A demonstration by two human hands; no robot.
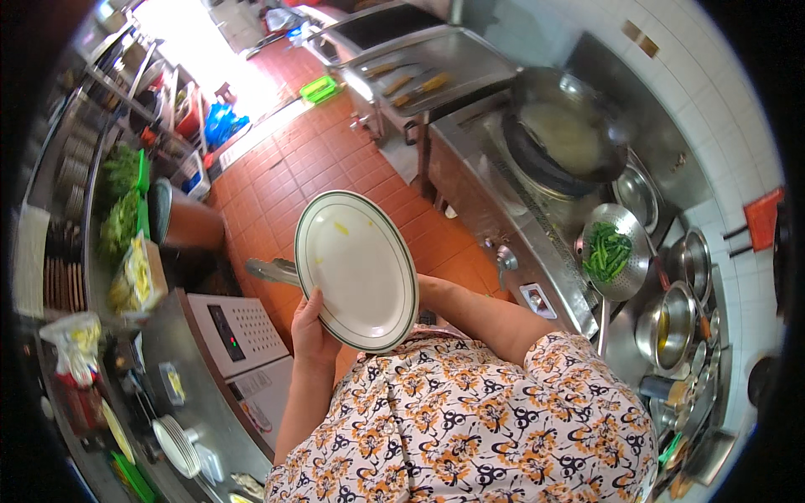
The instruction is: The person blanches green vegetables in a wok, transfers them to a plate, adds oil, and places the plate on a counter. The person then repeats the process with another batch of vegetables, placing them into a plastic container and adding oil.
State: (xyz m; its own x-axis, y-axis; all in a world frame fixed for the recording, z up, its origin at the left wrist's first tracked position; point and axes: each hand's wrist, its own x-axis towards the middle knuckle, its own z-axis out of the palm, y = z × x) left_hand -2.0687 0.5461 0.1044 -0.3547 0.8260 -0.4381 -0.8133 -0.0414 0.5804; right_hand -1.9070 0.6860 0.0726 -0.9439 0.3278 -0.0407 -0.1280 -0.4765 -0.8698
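Observation:
In my left hand [312, 328] is an oval white plate [365, 276] with green rim lines, the thumb lying over its near left edge. The plate tilts towards me and bears a few small yellow smears. Metal tongs [272, 271] stick out from behind its left side; which hand holds them is hidden. My right forearm [465, 307] reaches behind the plate's right edge. The plate covers my right hand, so its grip does not show.
At right, a perforated strainer [629, 276] holds cooked greens [607, 253] beside a wok [566, 132] of cloudy liquid. Steel bowls [666, 327] stand nearby. On the left are a steel counter [207, 383], stacked plates [176, 446] and a large bin [192, 217]. Red tiles [295, 170] cover the floor.

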